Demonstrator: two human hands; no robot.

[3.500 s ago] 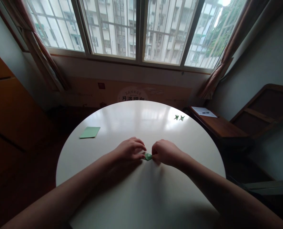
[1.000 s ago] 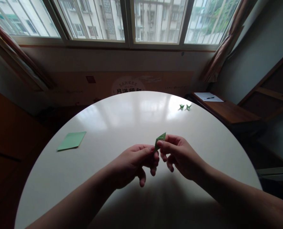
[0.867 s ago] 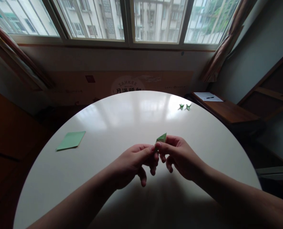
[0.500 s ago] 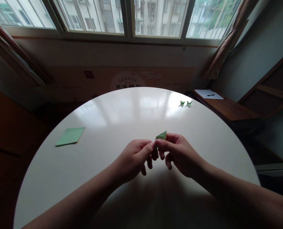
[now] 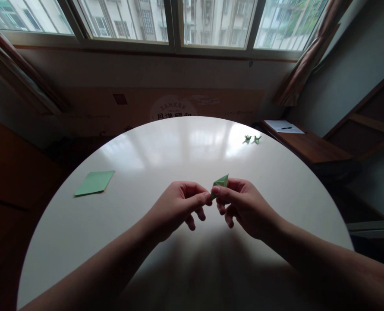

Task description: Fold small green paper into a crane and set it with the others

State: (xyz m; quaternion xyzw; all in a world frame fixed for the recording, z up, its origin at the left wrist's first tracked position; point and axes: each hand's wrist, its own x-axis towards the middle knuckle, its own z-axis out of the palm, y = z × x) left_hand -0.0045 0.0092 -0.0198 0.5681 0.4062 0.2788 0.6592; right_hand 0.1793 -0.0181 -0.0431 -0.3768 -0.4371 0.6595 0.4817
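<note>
small green folded paper, pinched, held aloft

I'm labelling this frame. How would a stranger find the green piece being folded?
On the round white table, look above its near middle, where the left hand and right hand meet. The small folded green paper is pinched between them, unlike the flat green sheet.

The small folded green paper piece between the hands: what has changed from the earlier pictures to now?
The small folded green paper piece was pressed on the round white table; the left hand and right hand have lifted it and now pinch it above the table. The flat green paper sheet and two tiny green folded paper figures lie where they were.
</note>
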